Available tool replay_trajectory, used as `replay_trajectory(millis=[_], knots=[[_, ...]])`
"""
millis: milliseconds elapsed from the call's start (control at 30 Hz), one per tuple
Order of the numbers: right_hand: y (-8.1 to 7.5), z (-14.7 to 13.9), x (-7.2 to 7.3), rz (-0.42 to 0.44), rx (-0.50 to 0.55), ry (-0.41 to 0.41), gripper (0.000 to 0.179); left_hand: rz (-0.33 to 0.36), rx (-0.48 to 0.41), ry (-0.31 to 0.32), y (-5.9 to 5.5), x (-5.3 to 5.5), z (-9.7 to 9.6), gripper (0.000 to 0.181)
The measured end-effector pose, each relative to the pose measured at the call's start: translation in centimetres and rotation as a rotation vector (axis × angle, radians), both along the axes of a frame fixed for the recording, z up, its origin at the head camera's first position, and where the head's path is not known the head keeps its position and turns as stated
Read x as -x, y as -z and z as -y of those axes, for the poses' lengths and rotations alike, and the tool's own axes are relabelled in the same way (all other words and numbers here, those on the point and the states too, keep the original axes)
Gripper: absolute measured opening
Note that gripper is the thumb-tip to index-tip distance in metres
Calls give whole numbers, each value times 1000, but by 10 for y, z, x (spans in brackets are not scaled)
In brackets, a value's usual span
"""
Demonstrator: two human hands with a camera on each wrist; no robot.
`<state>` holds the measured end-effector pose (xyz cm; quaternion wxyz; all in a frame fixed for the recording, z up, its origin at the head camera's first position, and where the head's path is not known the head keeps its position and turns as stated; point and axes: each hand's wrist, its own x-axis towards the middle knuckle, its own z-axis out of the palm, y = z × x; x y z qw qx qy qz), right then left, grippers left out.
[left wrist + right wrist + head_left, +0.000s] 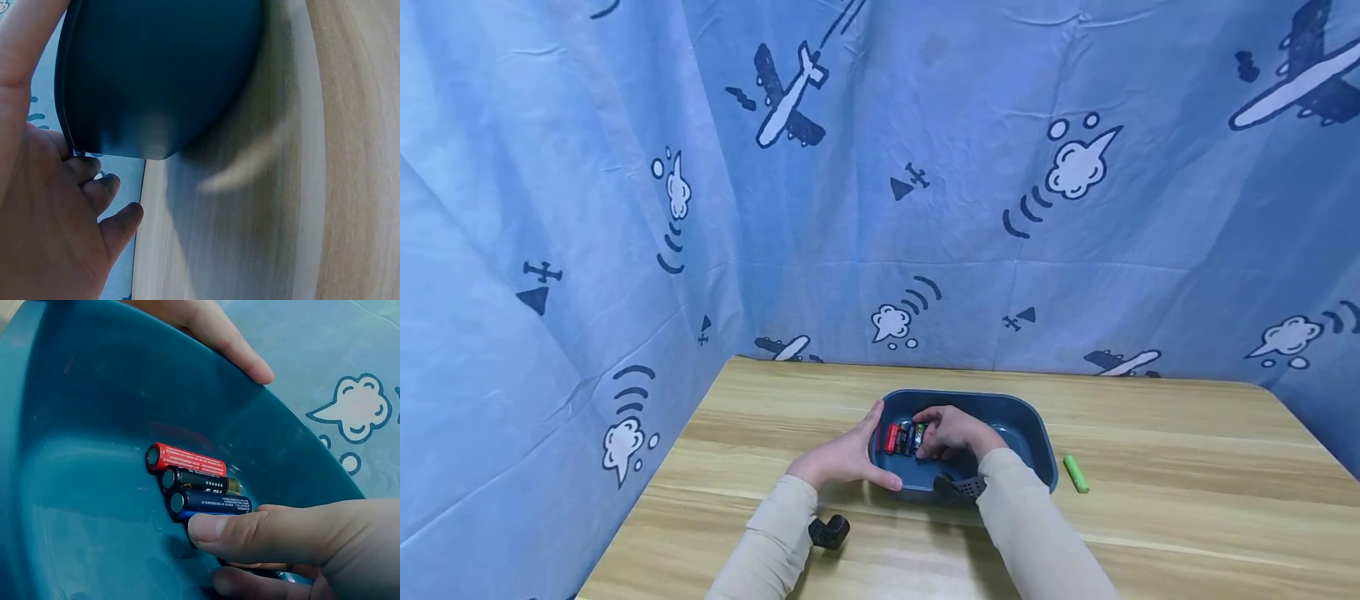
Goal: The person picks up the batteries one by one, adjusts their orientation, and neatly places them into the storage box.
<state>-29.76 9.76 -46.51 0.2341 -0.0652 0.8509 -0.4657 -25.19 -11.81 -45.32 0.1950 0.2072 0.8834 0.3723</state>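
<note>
A dark blue plastic bin (1015, 417) stands on the table. My left hand (850, 454) grips its left end, thumb along the near side and fingers at the far rim; in the left wrist view the left hand (56, 206) shows fingertips at the rim. Inside, a red battery (190, 459), a black battery (200, 481) and a dark blue battery (212, 504) lie side by side. My right hand (953, 433) reaches into the bin and pinches a greenish battery (919, 435) beside them. From the right wrist, the thumb and fingers mostly hide that battery.
A light green battery (1076, 473) lies on the wooden table (1187, 500), just right of the bin. Blue cloth (970, 208) printed with airplanes hangs behind the table and along its left side. A black wrist mount (829, 532) juts from the left sleeve.
</note>
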Motion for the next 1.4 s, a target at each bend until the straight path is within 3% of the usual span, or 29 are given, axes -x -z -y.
replay_trajectory(millis=[367, 567, 700, 867, 967, 1133, 1267, 1400], knots=[[-6, -2, -3, 11, -8, -23, 61, 0, -16, 3, 0, 1, 0, 121], [-31, -12, -3, -32, 46, -85, 58, 2, -9, -5, 0, -1, 0, 123], [-59, -41, -3, -131, 156, -104, 53, -9, -4, -9, 0, -1, 0, 124], [-73, -106, -11, -239, 197, -15, 51, -9, 7, -16, 2, -1, -1, 126], [-66, -146, -19, -208, 117, 29, 51, -11, 13, -27, 3, 0, 1, 127], [-36, -194, -37, -121, -31, 13, 51, -16, 14, -17, 3, -1, 2, 128], [-14, -213, -46, -110, -11, -20, 51, -19, 8, -7, 3, -1, 1, 128], [-2, -221, -51, -173, 10, -53, 51, -19, -6, 1, 2, -1, -1, 128]])
